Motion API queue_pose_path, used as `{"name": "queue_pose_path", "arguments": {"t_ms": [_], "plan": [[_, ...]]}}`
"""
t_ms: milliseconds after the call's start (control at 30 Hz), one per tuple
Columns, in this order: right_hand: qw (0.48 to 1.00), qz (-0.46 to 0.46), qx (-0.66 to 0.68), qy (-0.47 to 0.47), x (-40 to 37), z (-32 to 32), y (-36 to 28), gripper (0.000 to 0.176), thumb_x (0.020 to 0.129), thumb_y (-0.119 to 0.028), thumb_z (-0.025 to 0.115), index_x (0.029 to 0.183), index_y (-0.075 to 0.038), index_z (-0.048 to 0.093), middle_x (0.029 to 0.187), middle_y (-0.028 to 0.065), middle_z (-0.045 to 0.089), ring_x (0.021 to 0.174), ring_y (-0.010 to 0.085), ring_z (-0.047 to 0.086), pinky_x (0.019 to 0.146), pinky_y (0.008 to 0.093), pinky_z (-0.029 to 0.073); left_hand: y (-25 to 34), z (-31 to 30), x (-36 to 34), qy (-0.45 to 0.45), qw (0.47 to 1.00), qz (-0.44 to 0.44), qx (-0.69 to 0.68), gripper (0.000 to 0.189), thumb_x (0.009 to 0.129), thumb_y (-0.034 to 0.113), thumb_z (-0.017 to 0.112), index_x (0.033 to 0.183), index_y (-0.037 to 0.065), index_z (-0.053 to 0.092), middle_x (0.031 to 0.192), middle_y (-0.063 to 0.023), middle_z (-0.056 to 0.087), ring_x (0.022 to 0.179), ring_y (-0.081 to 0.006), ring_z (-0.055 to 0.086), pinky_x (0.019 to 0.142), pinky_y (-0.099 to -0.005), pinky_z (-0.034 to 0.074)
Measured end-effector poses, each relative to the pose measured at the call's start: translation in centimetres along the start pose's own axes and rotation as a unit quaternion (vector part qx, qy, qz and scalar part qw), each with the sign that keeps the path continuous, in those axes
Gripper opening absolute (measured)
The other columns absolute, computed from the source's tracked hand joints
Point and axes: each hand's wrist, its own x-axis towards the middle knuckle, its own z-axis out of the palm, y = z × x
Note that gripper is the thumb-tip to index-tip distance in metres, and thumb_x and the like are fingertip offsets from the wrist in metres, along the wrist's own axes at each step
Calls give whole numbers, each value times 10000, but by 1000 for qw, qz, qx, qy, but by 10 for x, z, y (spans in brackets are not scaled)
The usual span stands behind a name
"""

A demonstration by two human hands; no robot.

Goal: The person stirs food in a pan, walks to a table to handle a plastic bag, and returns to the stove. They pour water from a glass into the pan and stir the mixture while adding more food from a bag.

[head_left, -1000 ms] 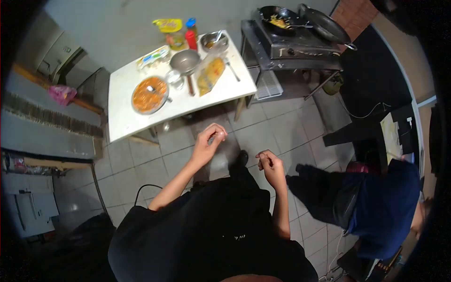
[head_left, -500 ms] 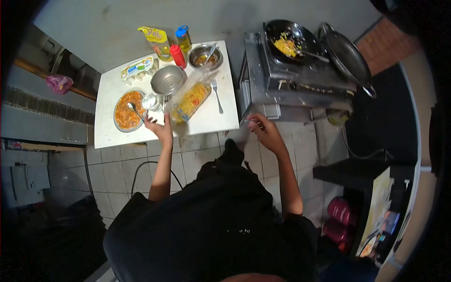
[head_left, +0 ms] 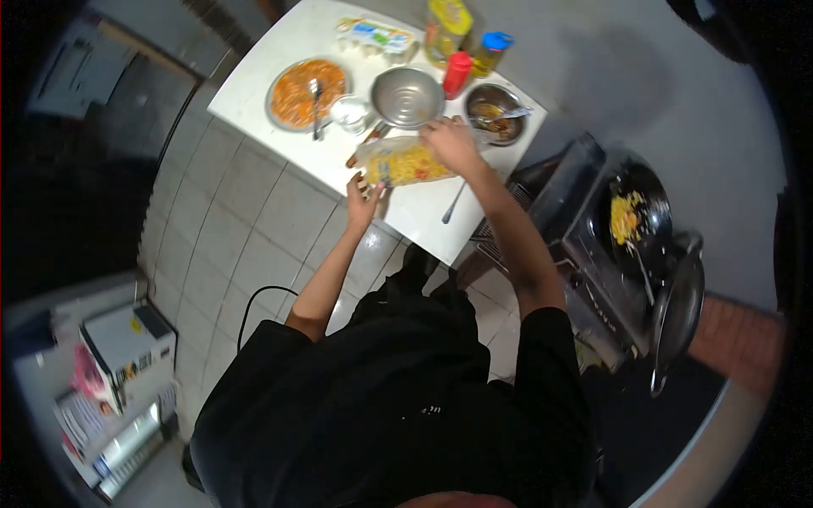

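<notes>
While the right hand (head_left: 453,146) curls its bent fingers over the upper right part of a clear plastic bag of yellow food (head_left: 405,166), the left hand (head_left: 362,206) stands at the bag's lower left end, thumb and fingers spread apart. Whether the right fingers pinch the plastic, I cannot tell. The bag lies near the front edge of a white bench (head_left: 417,216), just in front of a round steel saucepan (head_left: 407,97), and carries dark print too small to read. Behind the saucepan, a white carton (head_left: 375,40) bears a blue, green and orange label whose words are blurred. Beside it stands a yellow-topped pouch (head_left: 447,32) with illegible lettering, then a plain red squeeze bottle (head_left: 457,76) and a blue-capped bottle (head_left: 491,52). Pale letters mark the front of the dark metal stove (head_left: 597,315), unclear from here. Small white writing on the person's black shirt (head_left: 373,381) is equally unreadable.
</notes>
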Motion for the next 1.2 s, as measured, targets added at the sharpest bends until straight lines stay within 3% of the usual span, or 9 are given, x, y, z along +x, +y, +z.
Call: {"name": "queue_pose_path", "arguments": {"t_ms": [267,467,533,633,700,800,867,1000,1200], "plan": [[984,-125,73,106,5,-47,-2,245,807,-53,581,1022,-106,686,989,82,681,971,277,666,872,419,493,31,-24,-5,-32,998,-35,-39,905,850,406,796,1490,-2,303,1378,-205,468,1209,-330,545,972,-437,497],[964,-141,123,188,-53,-183,-8,311,778,-1,552,1068,-36,661,968,156,667,883,367,658,775,483,522,185,-65,-8,60,971,232,0,974,699,403,890,1456,44,392,1357,-177,489,1253,-320,511,1070,-475,411],[952,-103,222,186,-82,-223,-6,327,763,10,547,1073,-15,648,939,196,666,874,394,647,764,475,511,224,-78,-2,100,930,327,137,951,630,404,905,1395,50,465,1362,-137,513,1289,-333,503,1054,-464,429],[948,-8,288,133,-127,-280,1,144,902,-113,593,970,8,633,780,158,622,734,226,608,655,354,459,278,-59,-10,-118,947,297,-42,949,652,487,885,1386,44,477,1360,-143,542,1282,-319,521,1076,-433,411],[918,69,380,86,-153,-295,6,359,1004,-331,604,879,4,637,664,3,549,671,52,456,598,254,376,290,-25,-16,-260,910,295,-136,1016,693,521,870,1448,18,414,1370,-151,551,1285,-277,521,1132,-404,366],[885,123,428,132,-189,-292,10,400,1013,-357,590,907,22,659,675,-65,531,642,47,430,581,262,374,285,43,-50,-408,863,209,-214,1047,736,500,856,1500,7,337,1403,-160,523,1321,-253,488,1159,-391,330],[879,140,425,165,-220,-294,20,418,1013,-390,587,936,8,687,680,-90,508,571,37,403,524,242,353,278,84,-82,-451,820,262,-237,1034,783,486,825,1528,13,286,1417,-173,506,1348,-250,463,1165,-378,318],[781,363,502,84,-302,-316,39,336,1003,-402,591,1018,-72,653,671,-100,453,505,1,399,429,196,297,308,127,-143,-624,763,101,-136,814,901,348,743,1523,50,311,1400,-97,517,1257,-183,515,1069,-351,411],[743,530,405,61,-420,-337,104,308,1005,-382,603,882,-100,616,594,-95,426,435,10,359,379,216,250,321,268,-248,-677,657,0,-332,694,945,350,688,1493,63,374,1340,-82,576,1162,-181,594,981,-338,493]]}}
